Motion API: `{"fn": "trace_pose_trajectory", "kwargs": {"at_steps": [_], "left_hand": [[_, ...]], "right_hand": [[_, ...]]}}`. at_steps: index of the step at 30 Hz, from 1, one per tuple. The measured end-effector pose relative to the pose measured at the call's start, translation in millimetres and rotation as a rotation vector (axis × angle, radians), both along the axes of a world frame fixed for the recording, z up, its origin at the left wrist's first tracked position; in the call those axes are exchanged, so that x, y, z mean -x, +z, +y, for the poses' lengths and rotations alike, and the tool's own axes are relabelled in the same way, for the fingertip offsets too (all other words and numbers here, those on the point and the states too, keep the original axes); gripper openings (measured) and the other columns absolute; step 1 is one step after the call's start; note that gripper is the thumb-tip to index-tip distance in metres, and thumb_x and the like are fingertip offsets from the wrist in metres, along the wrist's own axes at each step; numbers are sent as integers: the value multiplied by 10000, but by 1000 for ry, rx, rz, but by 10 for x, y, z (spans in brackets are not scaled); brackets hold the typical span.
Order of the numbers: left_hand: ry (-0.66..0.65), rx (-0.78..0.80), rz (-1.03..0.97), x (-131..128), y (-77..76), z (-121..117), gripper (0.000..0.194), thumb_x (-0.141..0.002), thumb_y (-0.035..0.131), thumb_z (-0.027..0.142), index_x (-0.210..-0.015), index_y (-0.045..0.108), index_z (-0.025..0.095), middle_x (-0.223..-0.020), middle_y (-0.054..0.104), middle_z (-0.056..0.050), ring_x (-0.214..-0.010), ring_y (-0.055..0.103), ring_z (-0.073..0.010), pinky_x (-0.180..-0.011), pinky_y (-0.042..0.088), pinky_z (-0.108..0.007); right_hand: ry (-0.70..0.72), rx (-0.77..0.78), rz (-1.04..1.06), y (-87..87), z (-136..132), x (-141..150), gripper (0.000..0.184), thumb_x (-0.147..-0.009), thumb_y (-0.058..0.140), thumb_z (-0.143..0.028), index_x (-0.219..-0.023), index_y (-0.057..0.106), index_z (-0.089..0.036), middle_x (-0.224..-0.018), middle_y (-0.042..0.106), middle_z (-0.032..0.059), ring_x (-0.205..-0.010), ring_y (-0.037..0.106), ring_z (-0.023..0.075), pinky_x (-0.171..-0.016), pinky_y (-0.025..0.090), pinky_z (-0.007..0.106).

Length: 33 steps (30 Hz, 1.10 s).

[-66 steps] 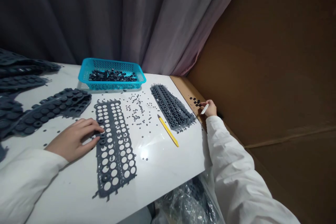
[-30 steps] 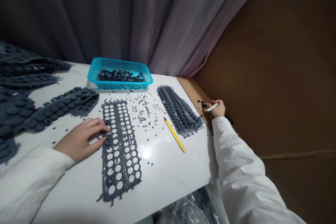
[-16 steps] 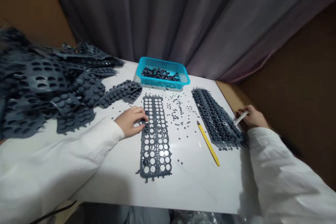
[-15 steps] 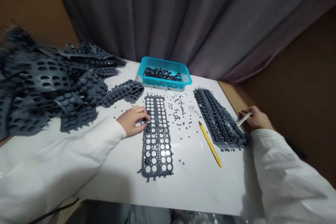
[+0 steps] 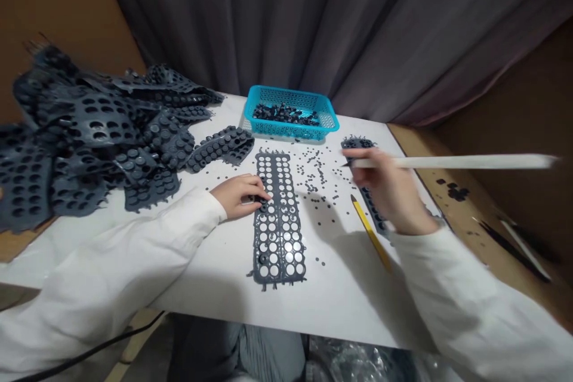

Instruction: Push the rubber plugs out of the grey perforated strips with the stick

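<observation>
1. Currently resting the bare left hand (image 5: pixel 242 196), with fingers loosely curved, at the left edge of a dark-grey rectangular rubbery sheet with rows of round holes (image 5: pixel 280 218), lying flat on the white tabletop (image 5: pixel 331 304); not showing clearly whether pinching anything.
2. Meanwhile gripping a long white pen-like stick (image 5: pixel 474 161), dark at its tip, in the blurred bare right hand (image 5: pixel 388 188), partly hiding a dark-grey studded rubbery sheet (image 5: pixel 358 143); not revealing whether carrying any piece on the tip.
3. Possibly losing any such piece through a jolt or weak hold, then mixing it among the small round grey discs (image 5: pixel 310 182), lying scattered between both sheets.
4. Perhaps letting the holed sheet twist or lift, through pressing at only one edge.
5. Maybe knocking the slim yellow stick (image 5: pixel 369 231) or the studded sheet askew, through reaching so close with the loose white cotton-like sleeve (image 5: pixel 452 286).
</observation>
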State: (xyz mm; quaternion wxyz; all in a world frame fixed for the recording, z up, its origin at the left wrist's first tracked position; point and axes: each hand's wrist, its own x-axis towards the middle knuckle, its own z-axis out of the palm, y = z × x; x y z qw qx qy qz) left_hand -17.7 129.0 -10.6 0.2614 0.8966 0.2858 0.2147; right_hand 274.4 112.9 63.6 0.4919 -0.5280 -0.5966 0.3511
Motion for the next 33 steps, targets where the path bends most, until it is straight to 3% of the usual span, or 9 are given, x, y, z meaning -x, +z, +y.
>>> {"fn": "trace_pose_trajectory", "kwargs": {"at_steps": [1,3,6,11,15,25,33], "left_hand": [[3,-4,-2,4,-15,7,232,-786,549,190,-985,668,192,-905,605,-63,-838,554,-156,-728,465,-259],[6,-31,-16,11,-40,15,208,-792,555,200,-966,669,187,-897,617,-64,-838,563,-154,-731,466,-258],[10,-69,-41,12,-57,12,192,-786,562,198,-950,659,173,-894,629,-68,-839,572,-154,-729,470,-260],[28,-60,-50,-5,-55,-2,178,-761,575,194,-917,647,149,-866,637,-71,-744,575,-139,-627,466,-241],[49,-43,-49,-16,-56,2,153,-752,592,209,-883,644,150,-850,645,-64,-728,577,-136,-640,471,-246],[48,-29,-53,-28,-45,-12,141,-741,566,159,-868,625,141,-828,605,-49,-649,520,-111,-614,444,-227],[12,-43,5,-68,-7,-29,37,-770,516,135,-782,546,152,-806,531,-34,-735,507,-135,-675,430,-233]], "right_hand": [[70,58,65,-76,-38,304,304,-843,416,-401,-779,631,-195,-517,438,-13,-457,422,113,-426,320,256],[78,152,228,-272,-61,776,166,-790,467,-295,-660,521,-208,-433,392,-54,-389,364,95,-384,256,227],[31,201,346,-564,-20,1116,203,-793,420,-252,-594,407,-221,-387,349,-77,-347,314,87,-372,230,222],[97,59,119,-790,-49,1125,293,-849,432,-332,-582,388,-219,-442,383,-66,-429,385,103,-466,314,240],[161,-50,-69,-803,-105,1100,307,-876,426,-334,-593,413,-213,-501,429,-49,-503,423,116,-546,344,252],[191,-174,-243,-810,-126,1113,298,-902,375,-302,-616,366,-219,-550,372,-38,-531,406,128,-558,306,260],[198,-155,-378,-805,-170,1159,254,-895,361,-275,-650,312,-230,-555,367,-29,-520,397,147,-530,262,266]]}}
